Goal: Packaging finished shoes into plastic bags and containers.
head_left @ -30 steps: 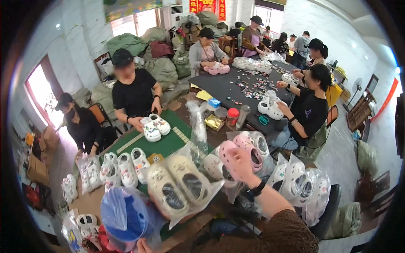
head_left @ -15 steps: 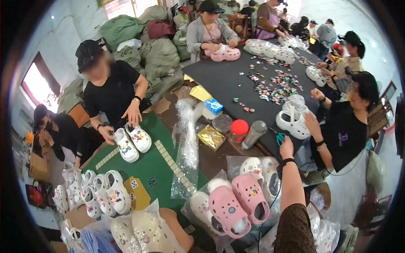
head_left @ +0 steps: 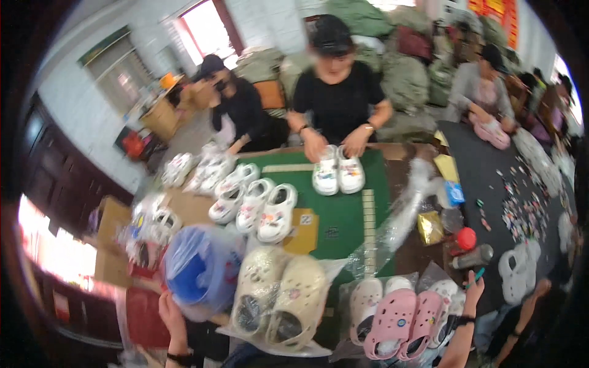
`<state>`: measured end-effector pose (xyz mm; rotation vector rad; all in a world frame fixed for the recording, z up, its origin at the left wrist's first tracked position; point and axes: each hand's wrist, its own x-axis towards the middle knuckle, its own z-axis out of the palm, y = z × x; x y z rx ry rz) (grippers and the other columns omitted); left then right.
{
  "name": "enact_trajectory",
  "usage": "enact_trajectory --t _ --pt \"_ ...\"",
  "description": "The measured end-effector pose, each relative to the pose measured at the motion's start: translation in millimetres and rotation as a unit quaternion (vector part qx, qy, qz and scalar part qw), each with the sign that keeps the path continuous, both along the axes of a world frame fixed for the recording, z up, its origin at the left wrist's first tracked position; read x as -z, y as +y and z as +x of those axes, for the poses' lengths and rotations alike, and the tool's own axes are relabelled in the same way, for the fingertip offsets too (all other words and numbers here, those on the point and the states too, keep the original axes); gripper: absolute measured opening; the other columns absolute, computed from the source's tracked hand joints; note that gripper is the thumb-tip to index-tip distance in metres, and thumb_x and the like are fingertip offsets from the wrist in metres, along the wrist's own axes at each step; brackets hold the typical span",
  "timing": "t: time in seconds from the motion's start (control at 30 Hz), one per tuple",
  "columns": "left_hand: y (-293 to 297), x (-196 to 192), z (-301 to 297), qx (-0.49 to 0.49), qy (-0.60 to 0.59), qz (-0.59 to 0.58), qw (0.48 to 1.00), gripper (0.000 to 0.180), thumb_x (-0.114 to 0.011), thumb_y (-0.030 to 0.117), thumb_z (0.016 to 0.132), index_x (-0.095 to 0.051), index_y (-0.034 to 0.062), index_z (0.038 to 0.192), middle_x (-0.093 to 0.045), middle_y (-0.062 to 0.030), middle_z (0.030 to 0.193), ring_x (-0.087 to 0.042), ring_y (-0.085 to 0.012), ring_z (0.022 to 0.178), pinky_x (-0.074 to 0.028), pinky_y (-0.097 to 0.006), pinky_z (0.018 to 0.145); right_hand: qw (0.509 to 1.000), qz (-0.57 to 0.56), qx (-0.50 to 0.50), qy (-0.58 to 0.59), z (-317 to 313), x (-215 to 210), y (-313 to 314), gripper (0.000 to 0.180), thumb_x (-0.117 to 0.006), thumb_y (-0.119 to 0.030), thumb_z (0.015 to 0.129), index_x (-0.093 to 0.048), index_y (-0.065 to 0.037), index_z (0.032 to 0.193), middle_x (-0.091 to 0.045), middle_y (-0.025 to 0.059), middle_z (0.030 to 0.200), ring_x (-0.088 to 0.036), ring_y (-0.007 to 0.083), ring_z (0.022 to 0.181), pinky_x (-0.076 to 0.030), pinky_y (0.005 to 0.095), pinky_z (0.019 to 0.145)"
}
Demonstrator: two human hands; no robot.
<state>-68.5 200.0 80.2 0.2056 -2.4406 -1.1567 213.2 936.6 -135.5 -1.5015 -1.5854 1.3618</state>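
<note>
In the head view I am looking down at a long table full of clog shoes. I am counting two cream clogs (head_left: pixel 279 300) lying side by side on a clear plastic bag right in front of me. Just to the right of them two pink clogs (head_left: pixel 405 322) are sitting together, with white clogs (head_left: pixel 368 300) touching them on both sides. On the green mat (head_left: pixel 343 211) three white clogs (head_left: pixel 254 205) are standing in a row, and more white ones are piling up behind them to the left.

My left hand (head_left: pixel 173 316) is coming up from the bottom edge with the wrist bent. It is resting against a blue tub (head_left: pixel 199 273) wrapped in a clear bag. I cannot tell how far its fingers are curling. My right hand (head_left: pixel 473 288) is reaching up at the right of the pink clogs. Its fingers are closing around a small teal thing (head_left: pixel 476 277).

Across the table a person in black (head_left: pixel 337 98) is pressing both hands on two white clogs with charms (head_left: pixel 338 173). I am counting about three more people sitting around the dark table (head_left: pixel 491 178) on the right.
</note>
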Motion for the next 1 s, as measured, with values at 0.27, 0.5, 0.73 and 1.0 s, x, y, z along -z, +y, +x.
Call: enact_trajectory --t 0.27,0.5,0.73,1.0 --pt "4 11 -5 0.067 -0.008 0.058 0.996 0.017 -0.045 0.012 0.099 -0.059 0.0025 0.097 -0.044 0.0026 0.061 -0.042 -0.0053 0.056 -0.033 -0.024 0.051 0.83 -0.23 -0.433 0.265 -88 -176 -263 0.079 -0.052 -0.072 0.081 -0.051 0.001 0.114 -0.061 0.0084 0.083 -0.059 0.0166 0.063 -0.048 0.0274 0.053" --pt "-40 7 1 0.102 0.037 0.103 0.989 0.015 -0.045 0.007 0.098 -0.059 0.002 0.096 -0.04 0.0039 0.06 -0.038 -0.0041 0.053 -0.03 -0.023 0.049 0.54 -0.429 -0.707 0.154 -195 -261 -475 0.09 -0.037 -0.086 0.076 -0.053 -0.004 0.108 -0.058 0.0041 0.087 -0.061 0.0124 0.077 -0.042 0.0205 0.054" --pt "-85 13 -8 0.166 0.041 0.186 0.968 0.014 -0.047 0.008 0.097 -0.059 0.0023 0.094 -0.047 0.0011 0.061 -0.044 -0.0057 0.055 -0.036 -0.023 0.051 0.535 -0.456 -0.709 0.049 -264 -232 -613 0.073 -0.032 -0.076 0.087 -0.055 -0.009 0.099 -0.058 0.0015 0.08 -0.06 0.0099 0.066 -0.039 0.0175 0.044" --pt "-125 15 -14 0.265 0.042 0.147 0.952 0.01 -0.049 0.004 0.093 -0.059 0.0008 0.094 -0.055 -0.0092 0.071 -0.053 -0.0168 0.059 -0.041 -0.029 0.055 0.595 -0.436 -0.673 0.053 -298 -225 -681 0.068 -0.041 -0.078 0.083 -0.056 -0.013 0.086 -0.053 -0.0027 0.07 -0.053 0.0067 0.057 -0.03 0.0195 0.045"
